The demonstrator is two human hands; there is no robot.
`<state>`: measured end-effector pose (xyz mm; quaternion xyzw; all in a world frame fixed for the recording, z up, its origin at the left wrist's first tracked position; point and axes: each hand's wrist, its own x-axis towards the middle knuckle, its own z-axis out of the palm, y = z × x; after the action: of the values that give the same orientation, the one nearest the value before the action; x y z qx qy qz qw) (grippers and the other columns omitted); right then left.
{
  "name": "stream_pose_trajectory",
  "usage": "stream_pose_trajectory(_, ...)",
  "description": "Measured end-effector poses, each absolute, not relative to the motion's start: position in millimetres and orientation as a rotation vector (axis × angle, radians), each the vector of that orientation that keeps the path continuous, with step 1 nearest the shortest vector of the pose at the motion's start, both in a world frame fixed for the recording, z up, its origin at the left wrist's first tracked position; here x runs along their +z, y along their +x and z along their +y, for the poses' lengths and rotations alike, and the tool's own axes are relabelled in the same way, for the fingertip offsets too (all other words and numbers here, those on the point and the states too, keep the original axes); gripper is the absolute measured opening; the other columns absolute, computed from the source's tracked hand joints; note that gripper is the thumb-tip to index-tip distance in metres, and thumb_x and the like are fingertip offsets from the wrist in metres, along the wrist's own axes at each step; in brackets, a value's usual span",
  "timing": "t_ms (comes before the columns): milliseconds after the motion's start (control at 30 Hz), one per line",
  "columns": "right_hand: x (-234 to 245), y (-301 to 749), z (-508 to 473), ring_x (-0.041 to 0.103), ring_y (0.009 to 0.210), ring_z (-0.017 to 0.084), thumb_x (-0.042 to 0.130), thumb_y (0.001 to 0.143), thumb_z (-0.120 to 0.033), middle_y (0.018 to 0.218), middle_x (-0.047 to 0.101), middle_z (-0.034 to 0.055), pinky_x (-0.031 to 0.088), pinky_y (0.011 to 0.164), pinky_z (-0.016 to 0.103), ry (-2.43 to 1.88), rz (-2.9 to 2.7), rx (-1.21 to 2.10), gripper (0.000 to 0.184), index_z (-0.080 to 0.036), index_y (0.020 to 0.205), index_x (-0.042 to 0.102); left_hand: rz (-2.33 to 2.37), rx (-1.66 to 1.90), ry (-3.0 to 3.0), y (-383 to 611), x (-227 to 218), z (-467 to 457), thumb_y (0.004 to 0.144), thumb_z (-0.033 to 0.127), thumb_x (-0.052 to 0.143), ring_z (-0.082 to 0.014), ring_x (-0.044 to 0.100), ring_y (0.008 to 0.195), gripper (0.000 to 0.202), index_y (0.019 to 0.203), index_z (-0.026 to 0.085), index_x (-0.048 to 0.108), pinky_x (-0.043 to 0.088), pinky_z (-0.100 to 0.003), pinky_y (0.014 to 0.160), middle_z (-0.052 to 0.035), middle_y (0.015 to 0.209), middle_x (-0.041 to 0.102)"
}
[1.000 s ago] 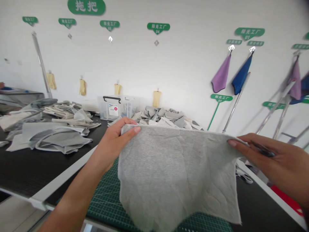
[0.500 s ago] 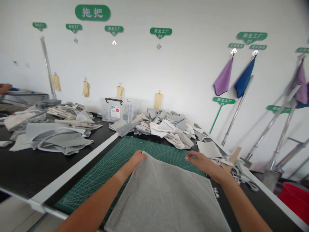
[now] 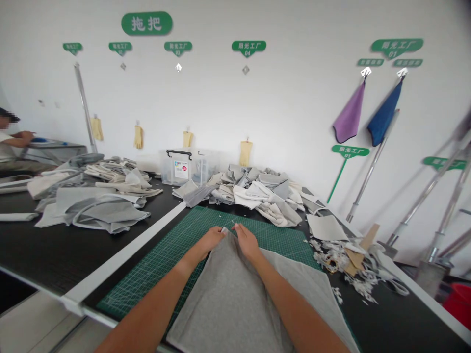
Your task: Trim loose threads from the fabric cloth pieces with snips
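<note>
This is a big white room with a white wall (image 3: 279, 98). Green signs (image 3: 147, 23) are up high on it, and yellow gloves (image 3: 138, 137) hang in a row. On the right, a purple cloth (image 3: 349, 115) and a blue cloth (image 3: 386, 113) hang from hooks, and mop poles (image 3: 434, 191) lean on the wall. A red bucket (image 3: 459, 306) sits in the far corner. Far off on the left, a person (image 3: 9, 142) sits at another table.

A long black table (image 3: 47, 250) fills the room's middle. It has heaps of gray and white cloth pieces (image 3: 106, 206) on the left and another big heap (image 3: 253, 193) straight ahead. A clear plastic box (image 3: 180, 166) sits between them by the wall. Small white scraps (image 3: 338, 257) lie in a messy pile on the right.

In front of the person is a green cutting mat (image 3: 158, 260). A gray cloth (image 3: 228, 304) lies on it and hangs off the near side.

Just a moment ago, the hands were well apart along the cloth's top edge. Now the left hand (image 3: 211, 242) and right hand (image 3: 247, 242) are close together at the top of the cloth. Their fingers seem to pinch it there. The top of the cloth now looks like a narrow point, not a wide edge.
</note>
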<state>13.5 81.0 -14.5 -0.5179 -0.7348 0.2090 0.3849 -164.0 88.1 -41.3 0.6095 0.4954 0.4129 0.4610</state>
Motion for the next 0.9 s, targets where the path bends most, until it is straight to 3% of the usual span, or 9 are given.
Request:
stream_pose_trajectory(233, -34, 18, 81, 0.062, 0.103, 0.020, 0.022, 0.105, -0.052, 0.109, 0.068, 0.0021, 0.043, 0.091, 0.031, -1.232, -1.887, 0.538, 0.047, -0.027, 0.109, 0.062, 1.233, 1.072, 1.568, -167, -33, 85, 0.083, 0.056, 0.057, -0.0170, 0.056, 0.074, 0.042, 0.084, 0.014, 0.065, 0.040, -0.026, 0.066, -0.0024, 0.078, 0.065)
stream_pose_trajectory(367, -32, 18, 78, 0.062, 0.098, 0.019, 0.022, 0.105, -0.054, 0.102, 0.068, 0.0011, 0.043, 0.087, 0.029, -1.223, -1.923, 0.532, 0.046, -0.028, 0.105, 0.060, 1.163, 1.145, 1.654, -165, -29, 80, 0.087, 0.054, 0.053, -0.0195, 0.059, 0.084, 0.042, 0.091, 0.015, 0.069, 0.044, -0.028, 0.074, -0.0051, 0.090, 0.069)
stream_pose_trajectory(567, -31, 19, 74, 0.061, 0.082, 0.017, 0.022, 0.105, -0.054, 0.091, 0.064, -0.0016, 0.041, 0.075, 0.026, -1.226, -1.991, 0.464, 0.043, -0.027, 0.096, 0.055, 1.156, 1.185, 1.750, -161, -26, 82, 0.088, 0.050, 0.052, -0.0209, 0.061, 0.089, 0.040, 0.092, 0.015, 0.071, 0.046, -0.029, 0.080, -0.0058, 0.092, 0.071)
stream_pose_trajectory(900, -29, 18, 73, 0.061, 0.086, 0.017, 0.024, 0.106, -0.052, 0.095, 0.065, -0.0013, 0.040, 0.075, 0.025, -1.224, -2.034, 0.416, 0.040, -0.028, 0.101, 0.056, 1.127, 1.211, 1.763, -161, -33, 89, 0.089, 0.046, 0.053, -0.0201, 0.063, 0.089, 0.036, 0.097, 0.016, 0.072, 0.048, -0.028, 0.082, -0.0063, 0.093, 0.072)
